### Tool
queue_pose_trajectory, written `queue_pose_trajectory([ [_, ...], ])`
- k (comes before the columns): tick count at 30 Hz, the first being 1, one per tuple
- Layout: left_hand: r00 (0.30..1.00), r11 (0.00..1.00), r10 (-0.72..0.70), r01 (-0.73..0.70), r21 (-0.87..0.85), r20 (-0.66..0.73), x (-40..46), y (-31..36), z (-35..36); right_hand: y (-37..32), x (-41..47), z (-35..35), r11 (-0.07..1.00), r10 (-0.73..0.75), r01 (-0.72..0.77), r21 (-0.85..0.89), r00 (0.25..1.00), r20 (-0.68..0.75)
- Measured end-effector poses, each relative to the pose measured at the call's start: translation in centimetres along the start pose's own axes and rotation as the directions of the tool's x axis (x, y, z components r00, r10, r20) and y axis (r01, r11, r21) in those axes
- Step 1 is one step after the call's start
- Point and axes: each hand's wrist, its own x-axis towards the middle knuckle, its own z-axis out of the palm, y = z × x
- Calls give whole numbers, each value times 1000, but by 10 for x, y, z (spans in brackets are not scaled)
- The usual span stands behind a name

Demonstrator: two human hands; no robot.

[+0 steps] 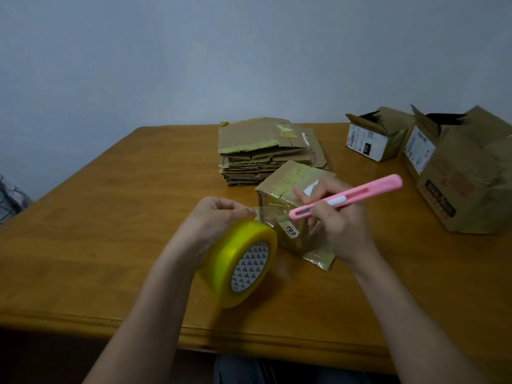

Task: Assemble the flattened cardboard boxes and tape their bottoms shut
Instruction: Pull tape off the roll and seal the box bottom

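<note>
A person seated at a wooden tabletop (110,223) reaches the cutting stage of sealing a small cardboard box (288,195), which stands between the two hands with its taped flaps facing up. The left hand (219,217) clasps the yellow tape roll (238,261) and pinches the clear tape (266,210) drawn taut from it toward the box. The right hand (335,220) grips a pink utility knife (346,196) like a pen, its tip lying against that stretched strip just beside the left fingertips. Beyond both hands lies a stack of flattened boxes (266,148) awaiting assembly; off past the right hand stand two assembled boxes (432,159), flaps open upward. Judging by the scene, the strip is laid and about to be severed. The next move calls for keeping the tape tight while the blade crosses it, clear of the left fingers, then pressing the loose end down onto the box's side.
</note>
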Motion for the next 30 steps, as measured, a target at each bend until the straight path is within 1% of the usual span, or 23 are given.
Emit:
queue_pose_trajectory([
  [1,1000,1000,0,0,2,2,0,0,0,0,1,0,998,2,1,64,999,-47],
  [2,1000,1000,0,0,6,5,0,-1,-1,0,2,0,997,12,-5,80,996,-85],
  [3,1000,1000,-2,2,10,7,0,-1,-1,-1,3,1,998,24,-18,53,994,-105],
  [4,1000,1000,-4,4,13,9,0,-1,-1,-2,3,3,999,36,-37,0,994,-102],
  [7,1000,1000,6,-6,10,9,1,-2,-2,-4,1,11,983,65,-65,-174,998,-6],
  [10,1000,1000,24,-24,2,5,0,-3,-1,-8,0,13,965,55,-46,-260,998,26],
  [12,999,999,32,-32,6,4,0,-3,-1,-9,0,11,959,59,-47,-279,998,32],
  [15,1000,1000,20,-20,-12,2,-1,-4,-3,-7,3,9,966,69,-60,-251,997,28],
  [21,999,997,30,-29,-70,24,-4,-6,-3,-4,6,9,983,37,-29,-179,998,41],
  [24,996,992,39,-29,-126,77,-2,-7,-4,-7,6,9,992,33,-29,-125,999,33],
  [27,989,991,59,-41,-130,133,-1,-8,-5,-8,8,8,995,45,-44,-88,999,16],
  [30,985,984,88,-63,-164,147,0,-11,-8,-8,9,5,996,76,-75,-46,997,15],
])
